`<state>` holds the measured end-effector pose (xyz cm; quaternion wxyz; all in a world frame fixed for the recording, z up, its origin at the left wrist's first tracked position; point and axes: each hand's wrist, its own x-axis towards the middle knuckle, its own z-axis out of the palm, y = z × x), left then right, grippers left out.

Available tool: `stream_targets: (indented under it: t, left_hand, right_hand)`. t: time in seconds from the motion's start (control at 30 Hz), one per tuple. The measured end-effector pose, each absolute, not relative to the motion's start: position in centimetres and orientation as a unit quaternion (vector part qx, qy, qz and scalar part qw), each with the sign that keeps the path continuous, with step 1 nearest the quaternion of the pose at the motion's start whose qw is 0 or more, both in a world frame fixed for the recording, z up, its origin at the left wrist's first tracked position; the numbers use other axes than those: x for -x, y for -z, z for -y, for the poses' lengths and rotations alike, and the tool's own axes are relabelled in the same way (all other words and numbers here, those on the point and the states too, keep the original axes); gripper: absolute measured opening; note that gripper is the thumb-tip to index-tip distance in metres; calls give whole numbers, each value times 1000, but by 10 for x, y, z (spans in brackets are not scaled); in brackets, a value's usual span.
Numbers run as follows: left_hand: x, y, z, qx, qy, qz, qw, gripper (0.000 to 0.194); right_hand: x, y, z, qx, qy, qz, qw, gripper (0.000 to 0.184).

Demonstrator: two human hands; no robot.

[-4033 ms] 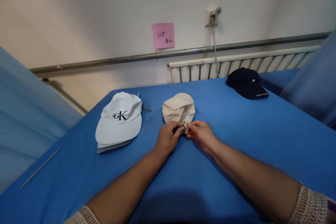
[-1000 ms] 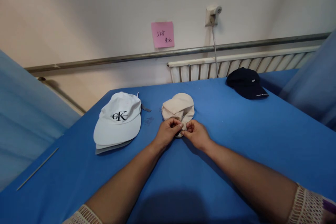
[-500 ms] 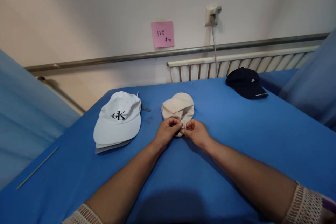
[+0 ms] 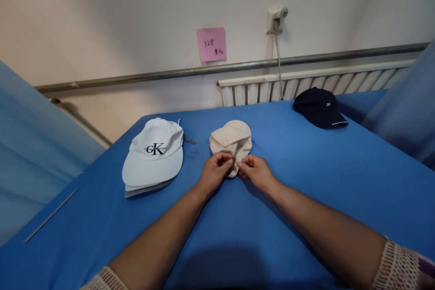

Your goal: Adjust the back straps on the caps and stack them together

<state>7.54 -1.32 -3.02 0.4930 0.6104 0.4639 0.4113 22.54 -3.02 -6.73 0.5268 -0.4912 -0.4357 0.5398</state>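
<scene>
A beige cap (image 4: pixel 234 133) lies on the blue-covered table, its near edge under both hands. My left hand (image 4: pixel 217 168) is closed in a pinch on the cap's near part, where a small dark bit shows by the thumb. Across from it, my right hand (image 4: pixel 255 171) pinches the cap's edge between thumb and forefinger. A narrow gap separates the fingertips of the two hands. What exactly lies between the fingers is too small to make out.
White caps (image 4: pixel 154 147) with a black "CK" print lie stacked on the left, a grey brim beneath. A dark navy cap (image 4: pixel 317 108) rests at the back right. A thin stick (image 4: pixel 50 215) lies near the left edge of the blue cover (image 4: pixel 288 244). A radiator (image 4: pixel 251 94) runs behind.
My right fingertips have moved slightly right, away from the left ones, which widens the gap between them. My left hand stays at nearly the same spot on the cap.
</scene>
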Motion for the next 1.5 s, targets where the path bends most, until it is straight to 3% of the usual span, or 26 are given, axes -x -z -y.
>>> stream_targets:
  t: [0.27, 0.5, 0.7, 1.27, 1.4, 1.5]
  left_hand:
    - [-71, 20, 32, -790, -305, -473, 245, 30]
    - [-73, 16, 38, -846, -274, -444, 107, 15]
    - [-77, 12, 49, -873, -281, -391, 80, 16]
    - [-71, 11, 42, -838, -340, -420, 79, 21]
    - [-72, 12, 40, -839, -345, -416, 70, 13]
    - [-72, 13, 39, -837, -345, -421, 64, 9]
  right_hand:
    - [-231, 52, 37, 435, -619, 388, 526, 37]
    - [-236, 42, 44, 348, -736, 278, 510, 31]
    - [-243, 51, 32, 289, -769, 186, 539, 13]
    - [-236, 49, 37, 227, -747, 181, 599, 20]
    - [-233, 48, 40, 226, -748, 200, 591, 26]
    - [-231, 49, 40, 240, -734, 195, 605, 20]
